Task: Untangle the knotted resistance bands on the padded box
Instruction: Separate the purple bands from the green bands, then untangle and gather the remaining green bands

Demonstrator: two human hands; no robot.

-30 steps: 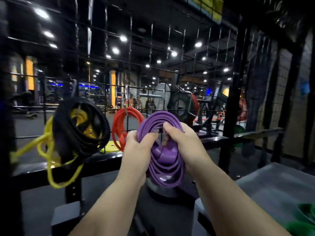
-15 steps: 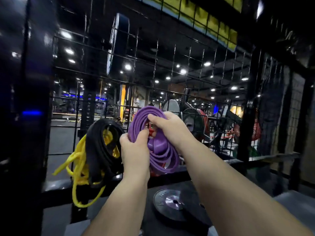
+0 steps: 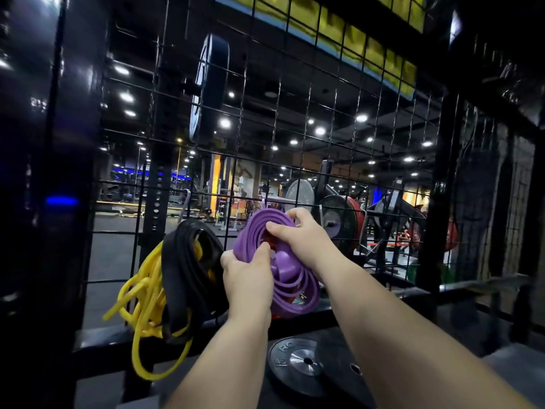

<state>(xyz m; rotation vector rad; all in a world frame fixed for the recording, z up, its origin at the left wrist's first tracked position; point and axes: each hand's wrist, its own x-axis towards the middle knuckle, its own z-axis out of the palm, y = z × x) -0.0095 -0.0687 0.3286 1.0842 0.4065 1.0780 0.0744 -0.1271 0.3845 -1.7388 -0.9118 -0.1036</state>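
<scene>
Okay, biggest first: a wire mesh panel [image 3: 265,137] fills the view, with gym floor behind it. Low down, a black weight plate [image 3: 306,361] lies flat under my forearms. Left of centre a black band [image 3: 180,261] hangs coiled at the mesh, with a yellow band [image 3: 144,293] threaded through it and dangling below. Those two look tangled with each other and sit apart from what I hold. Task item in play is the purple band [image 3: 298,290], a flat loop wound into several turns, held up in the air just in front of the mesh and not resting on any worktop. I can't pick out the padded box for sure; a grey surface at lower right may be it. Something red shows through the middle of the purple coil, can't tell what. Left hand [image 3: 249,281] grips the lower left side of the coil, thumb over the strands. Right hand [image 3: 298,236] holds the top, fingers [image 3: 290,215] curled over the upper turns. Handling guess: light, soft, stretchy rubber, grippy rather than slippery, so the turns will drag and bind, and a hard pull only tightens the knot. I'd take one outer turn near the crossing and feed it through slack.
</scene>
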